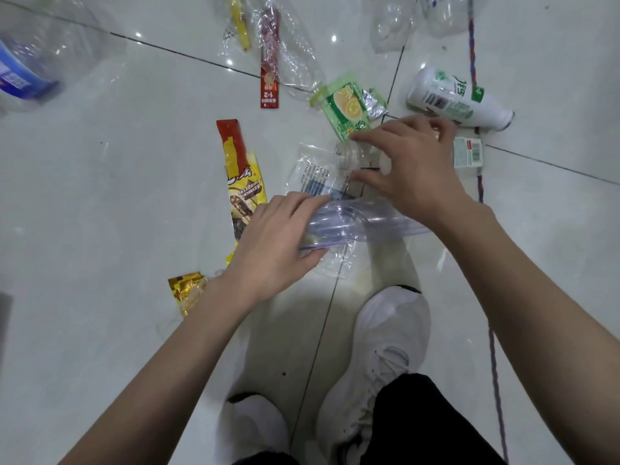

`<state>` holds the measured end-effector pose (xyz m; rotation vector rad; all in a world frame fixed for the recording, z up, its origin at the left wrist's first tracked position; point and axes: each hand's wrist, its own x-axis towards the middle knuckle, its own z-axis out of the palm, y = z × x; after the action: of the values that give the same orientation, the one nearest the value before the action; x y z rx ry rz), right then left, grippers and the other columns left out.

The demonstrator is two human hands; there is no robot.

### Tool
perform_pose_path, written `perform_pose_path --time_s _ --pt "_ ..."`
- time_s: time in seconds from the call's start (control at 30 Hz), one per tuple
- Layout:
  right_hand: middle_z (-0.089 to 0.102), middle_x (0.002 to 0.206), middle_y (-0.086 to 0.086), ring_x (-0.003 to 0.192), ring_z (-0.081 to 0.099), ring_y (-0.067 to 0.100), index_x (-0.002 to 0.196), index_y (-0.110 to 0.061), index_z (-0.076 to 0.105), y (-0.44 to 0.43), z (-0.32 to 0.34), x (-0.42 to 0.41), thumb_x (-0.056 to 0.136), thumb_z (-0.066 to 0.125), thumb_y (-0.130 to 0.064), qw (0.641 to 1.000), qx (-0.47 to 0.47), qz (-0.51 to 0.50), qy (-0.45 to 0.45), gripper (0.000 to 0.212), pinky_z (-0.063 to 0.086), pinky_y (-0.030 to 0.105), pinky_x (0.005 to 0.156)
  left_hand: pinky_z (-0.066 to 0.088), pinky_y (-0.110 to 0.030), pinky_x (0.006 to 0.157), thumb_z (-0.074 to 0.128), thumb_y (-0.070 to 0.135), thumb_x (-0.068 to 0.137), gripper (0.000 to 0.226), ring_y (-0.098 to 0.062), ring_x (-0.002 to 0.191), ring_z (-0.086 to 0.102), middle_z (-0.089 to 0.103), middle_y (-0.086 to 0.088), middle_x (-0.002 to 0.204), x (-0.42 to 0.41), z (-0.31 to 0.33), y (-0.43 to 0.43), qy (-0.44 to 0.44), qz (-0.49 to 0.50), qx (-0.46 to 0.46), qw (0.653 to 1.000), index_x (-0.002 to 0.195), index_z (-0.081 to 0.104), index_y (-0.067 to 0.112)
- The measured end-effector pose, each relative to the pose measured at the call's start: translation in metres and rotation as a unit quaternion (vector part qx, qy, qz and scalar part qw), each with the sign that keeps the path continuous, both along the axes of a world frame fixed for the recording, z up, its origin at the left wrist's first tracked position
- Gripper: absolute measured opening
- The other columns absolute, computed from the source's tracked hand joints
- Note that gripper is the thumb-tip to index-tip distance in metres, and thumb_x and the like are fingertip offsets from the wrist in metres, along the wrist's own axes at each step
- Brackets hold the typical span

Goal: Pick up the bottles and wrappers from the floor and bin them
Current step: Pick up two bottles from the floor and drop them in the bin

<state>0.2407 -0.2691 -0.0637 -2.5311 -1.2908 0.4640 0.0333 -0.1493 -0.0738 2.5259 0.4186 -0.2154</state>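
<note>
Litter lies on a white tiled floor. My left hand [275, 243] grips a flattened clear plastic bottle [362, 223] just above the floor, with a clear printed wrapper [315, 179] beneath and beyond it. My right hand [412, 162] reaches over a small clear bottle [349, 156] with a green-white label [468, 152]; thumb and fingers curl around its body. Close by are a green wrapper [345, 109], a white bottle [456, 99], a yellow-brown snack wrapper [243, 182] and a gold wrapper [188, 290].
Farther off lie a red stick wrapper [270, 85], a yellow stick wrapper [240, 21], a clear bottle [295, 58], more clear bottles [392, 25] at the top right and a large blue-labelled bottle [27, 68] at the left. My white shoes [385, 347] stand below. A cord [473, 55] runs along the right.
</note>
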Motion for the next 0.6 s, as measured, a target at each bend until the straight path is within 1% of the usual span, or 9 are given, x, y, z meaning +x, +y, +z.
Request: perform_pose_path --time_s 0.07,0.13,0.2,0.27,0.37,0.47,0.5,0.53,0.6 --pt "0.067 0.133 -0.005 0.131 0.049 0.028 0.136 -0.035 0.064 0.000 0.016 0.003 0.088 0.068 -0.057 0.999 0.031 -0.016 0.000 0.052 0.016 0.044 0.106 0.044 -0.041 0.096 0.079 0.040 0.079 0.073 -0.027 0.117 0.055 0.057 -0.001 0.131 0.001 0.009 0.004 -0.008 0.008 -0.002 1.000 0.142 0.049 0.020" --pt "0.066 0.131 -0.007 0.130 0.050 0.025 0.137 -0.037 0.063 0.002 0.044 0.005 0.089 0.064 -0.061 0.997 0.069 -0.038 -0.007 0.053 0.015 0.037 0.102 0.044 -0.044 0.098 0.078 0.039 0.078 0.072 -0.028 0.118 0.056 0.058 -0.002 0.131 0.001 0.024 0.010 -0.013 0.018 -0.010 1.000 0.142 0.050 0.020" --pt "0.065 0.129 -0.010 0.129 0.050 0.019 0.137 -0.040 0.061 0.005 0.083 0.008 0.090 0.062 -0.063 0.992 0.102 -0.069 -0.015 0.053 0.013 0.032 0.097 0.042 -0.042 0.099 0.077 0.039 0.079 0.073 -0.028 0.119 0.055 0.058 -0.003 0.131 0.002 0.047 0.017 -0.011 0.031 -0.018 0.999 0.143 0.049 0.020" --pt "0.065 0.128 -0.012 0.128 0.051 0.016 0.138 -0.041 0.060 0.008 0.133 0.009 0.090 0.062 -0.063 0.988 0.120 -0.091 -0.017 0.053 0.014 0.033 0.097 0.038 -0.038 0.098 0.077 0.041 0.080 0.073 -0.027 0.119 0.054 0.057 -0.003 0.132 0.002 0.082 0.023 -0.012 0.051 -0.019 0.998 0.144 0.048 0.020" --pt "0.064 0.126 -0.016 0.125 0.053 0.014 0.138 -0.041 0.059 0.011 0.223 0.013 0.091 0.060 -0.063 0.983 0.141 -0.114 -0.013 0.052 0.017 0.034 0.097 0.042 -0.041 0.098 0.073 0.048 0.080 0.074 -0.026 0.117 0.055 0.057 -0.002 0.131 0.004 0.155 0.032 -0.018 0.092 -0.036 0.995 0.145 0.047 0.021" --pt "0.060 0.115 -0.023 0.119 0.057 0.009 0.134 -0.043 0.060 0.007 0.321 0.020 0.091 0.062 -0.062 0.975 0.164 -0.150 0.006 0.048 0.021 0.034 0.102 0.045 -0.045 0.099 0.070 0.050 0.079 0.076 -0.025 0.116 0.056 0.057 0.000 0.130 0.008 0.247 0.041 -0.029 0.144 -0.051 0.988 0.145 0.045 0.022" --pt "0.061 0.112 -0.024 0.116 0.059 0.008 0.132 -0.045 0.061 0.004 0.354 0.022 0.090 0.063 -0.061 0.968 0.182 -0.169 0.018 0.045 0.025 0.038 0.107 0.045 -0.045 0.099 0.072 0.049 0.080 0.075 -0.024 0.116 0.056 0.057 0.000 0.130 0.010 0.280 0.043 -0.036 0.163 -0.059 0.984 0.145 0.044 0.023" --pt "0.063 0.110 -0.024 0.113 0.061 0.007 0.129 -0.048 0.062 0.001 0.387 0.023 0.089 0.065 -0.060 0.959 0.207 -0.190 0.032 0.041 0.030 0.046 0.111 0.046 -0.044 0.100 0.073 0.048 0.082 0.075 -0.022 0.116 0.056 0.057 0.001 0.130 0.011 0.314 0.044 -0.047 0.181 -0.071 0.980 0.145 0.044 0.023" --pt "0.068 0.110 -0.024 0.108 0.064 0.003 0.122 -0.053 0.061 -0.007 0.453 0.024 0.088 0.067 -0.059 0.938 0.254 -0.229 0.057 0.035 0.039 0.056 0.110 0.047 -0.038 0.097 0.076 0.046 0.083 0.075 -0.014 0.113 0.054 0.056 0.005 0.129 0.016 0.385 0.043 -0.074 0.218 -0.100 0.968 0.146 0.043 0.024"
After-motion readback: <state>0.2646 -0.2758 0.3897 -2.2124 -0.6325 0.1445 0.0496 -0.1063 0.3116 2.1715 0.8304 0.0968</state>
